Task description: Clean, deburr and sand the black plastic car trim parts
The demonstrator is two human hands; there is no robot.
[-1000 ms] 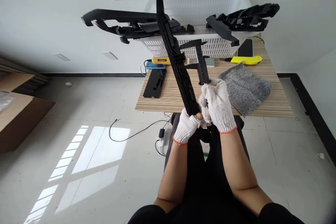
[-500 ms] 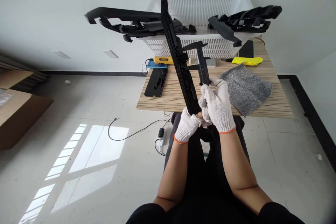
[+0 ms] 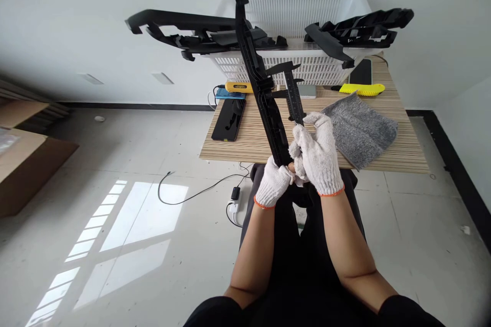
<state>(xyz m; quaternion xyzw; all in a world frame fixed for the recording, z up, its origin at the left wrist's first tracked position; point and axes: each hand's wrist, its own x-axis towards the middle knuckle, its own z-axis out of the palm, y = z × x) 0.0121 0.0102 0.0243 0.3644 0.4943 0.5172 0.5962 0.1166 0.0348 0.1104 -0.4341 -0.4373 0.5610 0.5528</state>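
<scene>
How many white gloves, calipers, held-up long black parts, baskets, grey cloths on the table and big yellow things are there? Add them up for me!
White gloves: 2
Caliper: 1
Held-up long black part: 1
White basket: 1
Grey cloth: 1
Big yellow things: 2
Total: 8

The long part (image 3: pixel 271 117) looks like black plastic, mostly matt, ribbed along its length; the caliper (image 3: pixel 293 97) is dark and satin, whether metal or plastic cannot be told; left grip (image 3: pixel 273 182) and right grip (image 3: pixel 320 156) wear coarse, matt knitted cloth; the basket (image 3: pixel 307 66) is smooth white plastic with a slight sheen, the black parts (image 3: pixel 184 21) on it matt plastic; the worktop (image 3: pixel 253 143) has a striped, wood-look surface; the grey cloth (image 3: pixel 360 130) is rough and fuzzy; the phone (image 3: pixel 229 120) is glossy and mirror-smooth; the yellow handle (image 3: pixel 362 90) looks like plastic, ridged along one edge; the floor (image 3: pixel 192 245) is shiny tile; the box (image 3: pixel 34 173) is matt cardboard.
</scene>
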